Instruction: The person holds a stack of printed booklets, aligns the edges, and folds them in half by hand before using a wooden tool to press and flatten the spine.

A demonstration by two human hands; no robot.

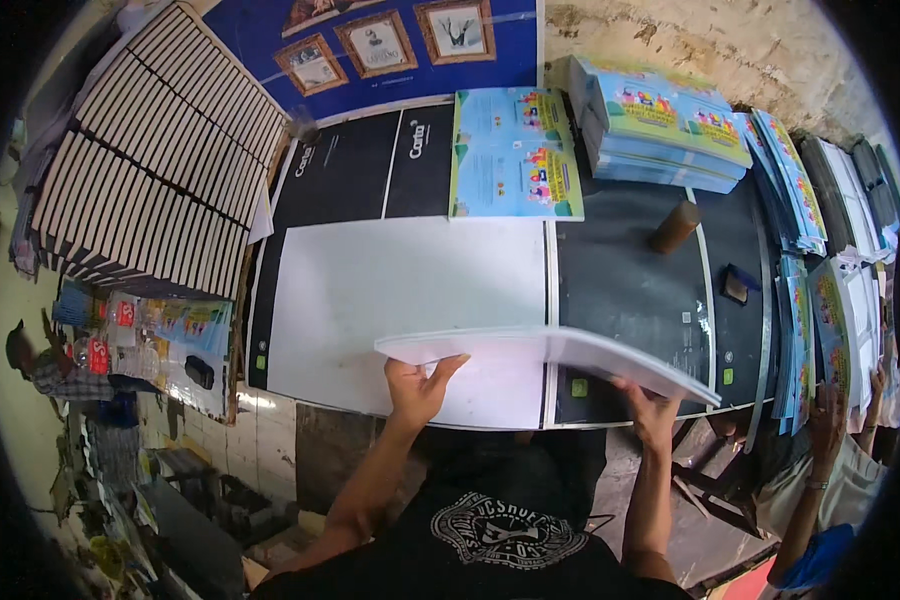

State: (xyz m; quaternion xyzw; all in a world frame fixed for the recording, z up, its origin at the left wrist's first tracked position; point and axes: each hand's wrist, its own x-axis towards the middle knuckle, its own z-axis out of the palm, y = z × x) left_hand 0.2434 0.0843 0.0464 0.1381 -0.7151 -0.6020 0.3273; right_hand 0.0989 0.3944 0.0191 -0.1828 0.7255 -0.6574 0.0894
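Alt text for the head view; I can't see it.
The left hand and right hand hold a curved paper stack by its near edge above a table. A white sheet lies there, colourful covers beyond, striped stacks at left.

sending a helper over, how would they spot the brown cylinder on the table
Find the black-topped table, then the thick pile of colourful printed sheets at its back right. The brown cylinder is just in front of that pile. Its brown colour and rounded side set it apart from the small, flat dark item to its right.
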